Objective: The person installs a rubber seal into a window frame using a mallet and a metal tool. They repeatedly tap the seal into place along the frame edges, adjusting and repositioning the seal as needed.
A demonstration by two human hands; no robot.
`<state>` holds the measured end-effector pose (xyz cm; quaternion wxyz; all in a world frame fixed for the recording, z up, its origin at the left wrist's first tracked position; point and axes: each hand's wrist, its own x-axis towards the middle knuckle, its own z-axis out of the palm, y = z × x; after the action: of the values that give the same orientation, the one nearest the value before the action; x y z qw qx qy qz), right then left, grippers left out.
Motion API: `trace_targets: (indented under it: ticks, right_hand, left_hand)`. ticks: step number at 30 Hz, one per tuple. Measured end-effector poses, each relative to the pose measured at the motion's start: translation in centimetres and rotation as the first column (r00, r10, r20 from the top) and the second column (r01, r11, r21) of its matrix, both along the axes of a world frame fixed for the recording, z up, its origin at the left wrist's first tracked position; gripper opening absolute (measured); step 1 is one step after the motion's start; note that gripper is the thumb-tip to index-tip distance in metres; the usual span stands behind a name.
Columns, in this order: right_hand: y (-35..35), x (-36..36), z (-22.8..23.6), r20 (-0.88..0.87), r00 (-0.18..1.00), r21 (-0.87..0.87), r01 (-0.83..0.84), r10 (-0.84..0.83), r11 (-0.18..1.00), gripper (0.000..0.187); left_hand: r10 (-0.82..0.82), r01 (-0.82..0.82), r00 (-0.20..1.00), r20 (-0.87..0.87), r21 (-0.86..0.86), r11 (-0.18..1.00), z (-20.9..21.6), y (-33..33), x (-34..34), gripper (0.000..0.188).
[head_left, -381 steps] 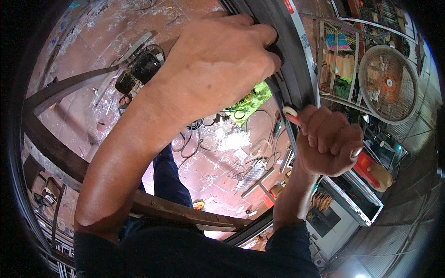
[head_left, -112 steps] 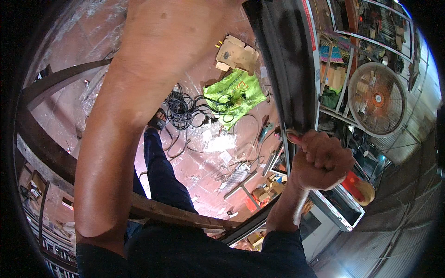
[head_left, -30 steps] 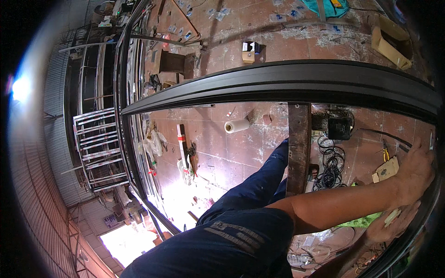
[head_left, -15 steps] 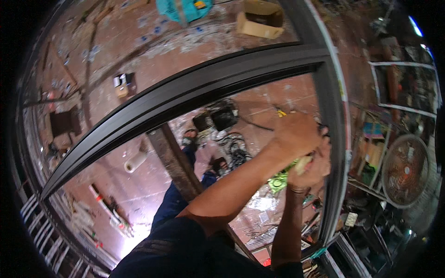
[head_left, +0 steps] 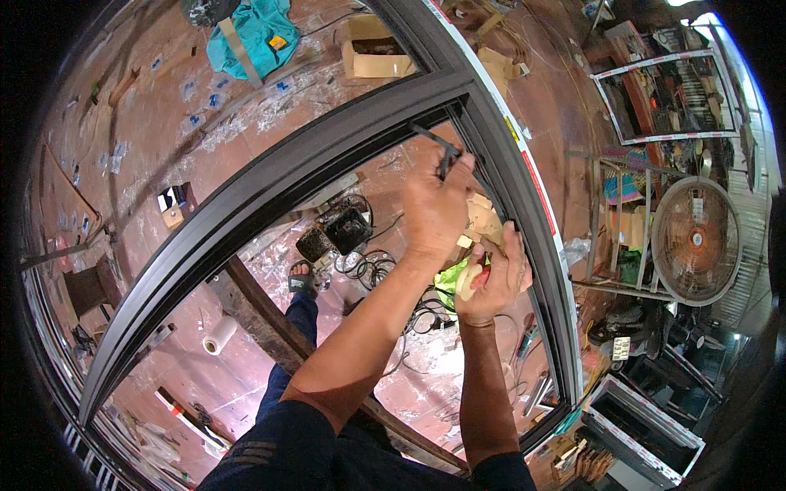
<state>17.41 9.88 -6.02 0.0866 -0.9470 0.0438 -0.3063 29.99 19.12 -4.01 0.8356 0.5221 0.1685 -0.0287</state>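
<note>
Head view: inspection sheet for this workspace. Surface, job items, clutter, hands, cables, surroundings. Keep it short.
Surface: red tiled floor, strewn with white debris.
Job items: dark frame; black strip; red-and-cream tool, mostly hidden, type unclear.
Clutter: open cardboard box, teal bundle, white roll, green bag.
Left hand: pinches the black strip near an inner corner of the dark frame.
Right hand: holds the red-and-cream tool beside the frame's right member.
Cables: tangled black cable on the floor.
Surroundings: large round fan and white-edged frame at right.

Workshop: large dark frame (head_left: pixel 327 139), white-edged frame (head_left: pixel 653 63), caged fan (head_left: pixel 697 239), tangled black cables (head_left: pixel 430 317), debris-strewn tiled floor (head_left: pixel 172 155).
</note>
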Motion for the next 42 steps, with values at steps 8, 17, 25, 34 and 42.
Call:
trace_targets:
  ticks: [8, 17, 25, 34, 42]
  right_hand:
    - [0.1, 0.0, 0.2, -0.005, 1.0, 0.022, 0.019, -0.019, 1.0, 0.017]
    - [0.0, 0.1, -0.1, 0.005, 0.999, -0.009, 0.038, -0.038, 0.999, 0.017]
    - [-0.1, 0.0, -0.1, -0.015, 1.0, 0.026, 0.022, -0.022, 0.999, 0.017]
    - [-0.4, 0.1, -0.3, 0.018, 1.0, 0.009, -0.001, 0.001, 1.0, 0.02]
    - [0.0, 0.2, 0.0, 0.01, 1.0, 0.004, -0.011, 0.011, 1.0, 0.019]
  left_hand:
    - [0.063, -0.048, 0.997, 0.038, -0.31, 0.949, 1.2, 0.9, 0.9, 0.016]
    - [-0.117, 0.109, 0.993, -0.029, -0.191, 0.976, 0.5, 1.2, 1.3, 0.016]
    - [-0.064, 0.043, 0.997, -0.033, -0.449, 0.893, 1.6, 1.3, 1.2, 0.015]
    - [-0.098, 0.059, 0.975, -0.2, -0.191, 0.98, 0.6, 0.0, 2.0, 0.028]
    - [-0.044, 0.049, 0.987, -0.157, 0.029, 0.998, -0.2, -1.4, 2.7, 0.023]
